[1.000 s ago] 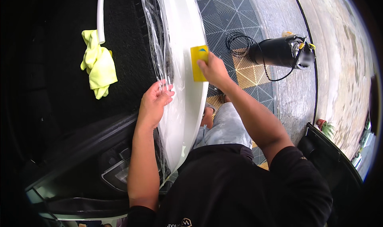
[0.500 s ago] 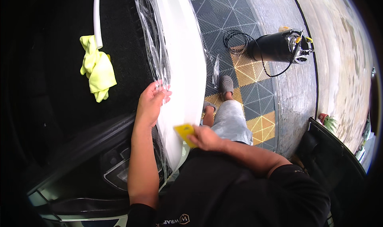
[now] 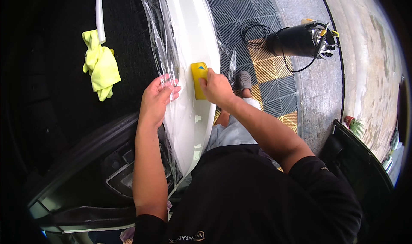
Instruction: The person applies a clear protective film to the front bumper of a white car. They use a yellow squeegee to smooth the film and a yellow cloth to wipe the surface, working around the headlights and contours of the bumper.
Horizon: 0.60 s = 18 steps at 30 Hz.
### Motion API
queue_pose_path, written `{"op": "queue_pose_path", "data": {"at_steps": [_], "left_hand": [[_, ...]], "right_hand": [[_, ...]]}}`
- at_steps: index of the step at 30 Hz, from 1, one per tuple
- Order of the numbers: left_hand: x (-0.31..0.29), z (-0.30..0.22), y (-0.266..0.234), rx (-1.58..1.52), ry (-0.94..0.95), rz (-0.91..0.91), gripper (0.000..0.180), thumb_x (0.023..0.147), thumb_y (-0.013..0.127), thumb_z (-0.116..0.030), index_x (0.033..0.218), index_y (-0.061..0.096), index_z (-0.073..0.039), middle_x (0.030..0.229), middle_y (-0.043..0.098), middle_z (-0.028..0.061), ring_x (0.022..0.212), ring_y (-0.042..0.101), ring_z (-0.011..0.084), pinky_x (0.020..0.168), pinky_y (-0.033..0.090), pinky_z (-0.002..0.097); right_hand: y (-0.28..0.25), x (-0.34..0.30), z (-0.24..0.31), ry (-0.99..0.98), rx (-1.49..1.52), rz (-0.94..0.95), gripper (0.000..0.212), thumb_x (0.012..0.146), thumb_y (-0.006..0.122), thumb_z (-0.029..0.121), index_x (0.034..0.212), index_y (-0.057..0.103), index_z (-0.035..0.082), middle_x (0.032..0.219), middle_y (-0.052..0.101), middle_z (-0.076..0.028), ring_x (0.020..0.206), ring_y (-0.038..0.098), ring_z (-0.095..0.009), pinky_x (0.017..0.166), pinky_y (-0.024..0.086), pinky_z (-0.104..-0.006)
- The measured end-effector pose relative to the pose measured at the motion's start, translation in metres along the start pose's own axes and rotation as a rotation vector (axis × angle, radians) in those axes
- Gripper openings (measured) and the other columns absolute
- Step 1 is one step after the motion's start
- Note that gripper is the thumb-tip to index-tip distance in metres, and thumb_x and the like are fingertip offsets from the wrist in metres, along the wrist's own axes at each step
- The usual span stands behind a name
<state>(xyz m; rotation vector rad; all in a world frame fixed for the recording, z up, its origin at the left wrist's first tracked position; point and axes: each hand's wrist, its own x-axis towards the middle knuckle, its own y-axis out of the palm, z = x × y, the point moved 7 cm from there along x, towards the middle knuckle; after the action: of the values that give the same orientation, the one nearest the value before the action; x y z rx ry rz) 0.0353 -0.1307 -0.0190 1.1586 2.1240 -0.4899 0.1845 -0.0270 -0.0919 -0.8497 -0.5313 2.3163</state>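
A white curved car body panel [image 3: 195, 34] runs from the top of the view down toward my body. Clear plastic film [image 3: 161, 34] lies bunched along its left edge. My left hand [image 3: 159, 96] pinches that film between thumb and fingers beside the panel. In my right hand [image 3: 218, 87] is a yellow squeegee [image 3: 199, 79], held against the panel's surface just right of my left hand. Its far edge shows past my fingers; part of its right side is hidden by them. Small shiny patches show on the panel below the squeegee.
A bright yellow-green cloth [image 3: 101, 68] hangs at the end of a white tube [image 3: 99, 16] over the dark area on the left. At right, a black pressure sprayer tank [image 3: 292, 42] with a coiled hose stands on grey and tan floor tiles [image 3: 274, 94]. A potted plant [image 3: 354, 126] is farther right.
My right hand has moved the squeegee away from my body, up along the panel, to beside my left hand. The left hand keeps its hold on the film.
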Motion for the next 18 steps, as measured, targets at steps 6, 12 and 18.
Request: {"op": "queue_pose_path", "data": {"at_steps": [6,12,18], "left_hand": [[-0.031,0.002,0.007,0.538,-0.176,-0.015,0.049,0.098,0.053,-0.010,0.143,0.036,0.001,0.115,0.066,0.0178,0.097,0.067,0.0211,0.078,0.055,0.0311],[-0.029,0.005,0.004,0.531,-0.150,-0.097,0.043,0.098,0.043,-0.004,0.140,0.039,0.003,0.113,0.066,0.0179,0.091,0.066,0.0200,0.075,0.054,0.0305],[-0.028,0.002,0.002,0.487,0.001,-0.230,0.035,0.096,0.040,-0.003,0.127,0.053,0.006,0.109,0.069,0.0184,0.092,0.070,0.0215,0.080,0.055,0.0324]], "right_hand": [[0.072,-0.120,-0.006,0.016,0.186,0.051,0.033,0.095,0.056,0.025,0.101,0.051,-0.007,0.071,0.063,-0.028,0.067,0.063,-0.046,0.063,0.052,-0.0528],[0.053,-0.120,-0.001,0.052,0.703,0.078,0.038,0.096,0.056,0.030,0.107,0.053,-0.006,0.079,0.066,-0.027,0.077,0.066,-0.043,0.072,0.053,-0.0504],[-0.007,-0.012,-0.023,0.181,0.269,0.000,0.035,0.094,0.055,0.027,0.097,0.055,-0.008,0.078,0.066,-0.028,0.074,0.066,-0.044,0.071,0.054,-0.0497]]}}
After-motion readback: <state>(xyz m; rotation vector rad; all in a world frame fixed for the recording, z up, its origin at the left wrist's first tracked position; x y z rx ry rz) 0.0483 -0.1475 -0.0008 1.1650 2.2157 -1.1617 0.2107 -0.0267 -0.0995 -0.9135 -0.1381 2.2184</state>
